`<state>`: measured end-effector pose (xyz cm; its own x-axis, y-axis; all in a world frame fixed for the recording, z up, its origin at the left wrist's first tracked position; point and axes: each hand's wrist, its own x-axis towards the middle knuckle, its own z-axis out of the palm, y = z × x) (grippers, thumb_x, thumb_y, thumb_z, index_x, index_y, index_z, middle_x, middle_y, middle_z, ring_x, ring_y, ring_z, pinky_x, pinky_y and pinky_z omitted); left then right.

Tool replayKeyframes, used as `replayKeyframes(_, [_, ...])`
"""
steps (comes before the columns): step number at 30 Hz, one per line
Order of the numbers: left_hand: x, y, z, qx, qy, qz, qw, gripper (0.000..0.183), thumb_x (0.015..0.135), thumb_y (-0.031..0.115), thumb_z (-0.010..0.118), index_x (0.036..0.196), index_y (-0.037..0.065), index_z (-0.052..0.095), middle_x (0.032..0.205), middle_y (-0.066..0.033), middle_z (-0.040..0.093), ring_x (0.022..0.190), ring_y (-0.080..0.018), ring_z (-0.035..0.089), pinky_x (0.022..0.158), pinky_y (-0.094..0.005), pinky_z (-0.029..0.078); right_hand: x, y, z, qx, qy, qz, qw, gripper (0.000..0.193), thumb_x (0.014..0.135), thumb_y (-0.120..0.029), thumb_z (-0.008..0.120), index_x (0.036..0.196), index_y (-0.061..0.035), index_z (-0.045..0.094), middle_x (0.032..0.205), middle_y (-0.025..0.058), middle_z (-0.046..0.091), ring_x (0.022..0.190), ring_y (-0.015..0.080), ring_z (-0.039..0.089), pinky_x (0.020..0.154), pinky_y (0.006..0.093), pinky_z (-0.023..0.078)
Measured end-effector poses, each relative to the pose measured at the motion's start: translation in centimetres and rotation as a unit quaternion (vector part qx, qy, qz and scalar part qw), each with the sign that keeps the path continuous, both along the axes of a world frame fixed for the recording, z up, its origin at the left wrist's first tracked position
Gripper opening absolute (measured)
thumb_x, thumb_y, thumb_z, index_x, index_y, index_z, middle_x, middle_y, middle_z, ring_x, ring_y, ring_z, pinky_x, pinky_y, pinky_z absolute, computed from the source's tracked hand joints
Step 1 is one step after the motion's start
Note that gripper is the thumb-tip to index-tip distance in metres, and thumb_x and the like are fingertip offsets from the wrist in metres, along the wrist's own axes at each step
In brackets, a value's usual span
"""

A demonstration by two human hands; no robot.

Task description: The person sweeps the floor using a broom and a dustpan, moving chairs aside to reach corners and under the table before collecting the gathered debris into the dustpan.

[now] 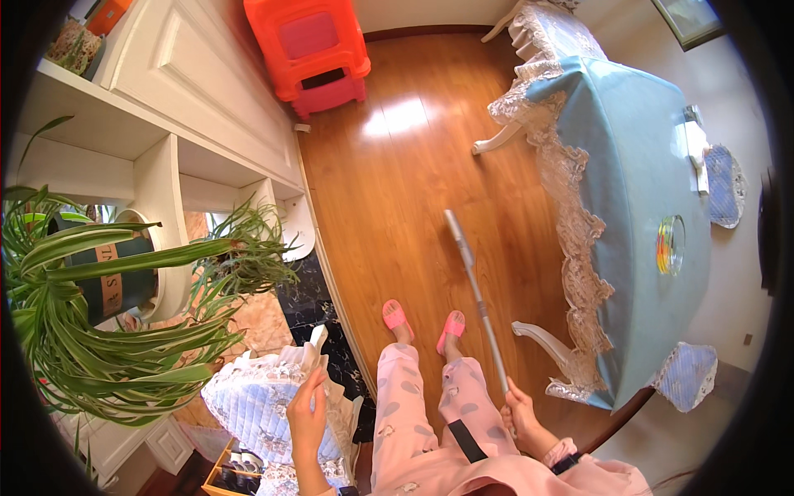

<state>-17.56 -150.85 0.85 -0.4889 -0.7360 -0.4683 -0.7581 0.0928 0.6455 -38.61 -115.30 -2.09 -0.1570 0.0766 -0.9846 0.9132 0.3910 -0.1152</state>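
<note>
Right hand nearest, at the lower edge, fingers wrapped round the upper handle of a long-handled floor tool — grip closed, handle slanting away from the body. Left hand holds nothing visible: fingers straight and close together, not curled, raised in front of a chair with a blue quilted cover; can't tell whether it touches the cover.

The tool's grey pole runs up and leftward over the wood floor, past the pink slippers, ending in a narrow pale head out ahead of the feet. Head seems to be down on the boards, though its underside is hidden.

Step in hand, as I judge it: working the floor one-handed, the tool held out in front. Next move would call for keeping the right grip firm and the head flat while guiding it over the boards; bringing the left hand to the pole would steady it. Table legs on the right side look like the likeliest snag.

Further out: trailing striped-leaf plant on the left, by white shelving; on the right, a table with a blue cover and lace edging, a colourful glass bowl on top. Farthest, orange-red plastic stool beside the cabinet door.
</note>
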Motion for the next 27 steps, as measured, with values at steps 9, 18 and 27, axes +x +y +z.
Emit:
replayKeyframes(9, [-0.4, -0.2, 0.3, 0.0, -0.014, -0.011, 1.0, 0.034, 0.093, 0.006, 0.049, 0.127, 0.006, 0.056, 0.109, -0.0145, 0.067, 0.102, -0.0287, 0.065, 0.086, -0.0367, 0.05, 6.0, -2.0, -5.6, 0.01, -0.094, -0.102, 0.99, 0.016, 0.097, -0.025, 0.039, 0.101, -0.0252, 0.055, 0.053, -0.0026, 0.029, 0.037, 0.0068, 0.025, 0.033, 0.0235, 0.022])
replayKeyframes(18, [0.6, -2.2, 3.7, -0.053, -0.01, 0.005, 0.999, 0.033, 0.093, 0.005, 0.051, 0.125, 0.006, 0.058, 0.109, -0.0151, 0.067, 0.103, -0.0285, 0.064, 0.087, -0.0366, 0.049, 6.7, -6.6, -5.0, -0.17, -0.081, -0.005, 0.982, 0.049, 0.099, -0.02, 0.044, 0.147, -0.0286, 0.034, 0.067, -0.0024, 0.046, 0.045, 0.0088, 0.036, 0.04, 0.0225, 0.032])
replayKeyframes(27, [-5.6, -5.4, 8.0, -0.1, 0.082, -0.024, 0.991, 0.029, 0.093, 0.007, 0.052, 0.119, 0.005, 0.062, 0.105, -0.0132, 0.068, 0.096, -0.0266, 0.066, 0.083, -0.035, 0.05, -6.8, -8.7, 0.8, -0.117, 0.011, 0.086, 0.989, 0.043, 0.101, -0.021, 0.042, 0.143, -0.0299, 0.039, 0.059, -0.0034, 0.036, 0.043, 0.0058, 0.028, 0.038, 0.0219, 0.026])
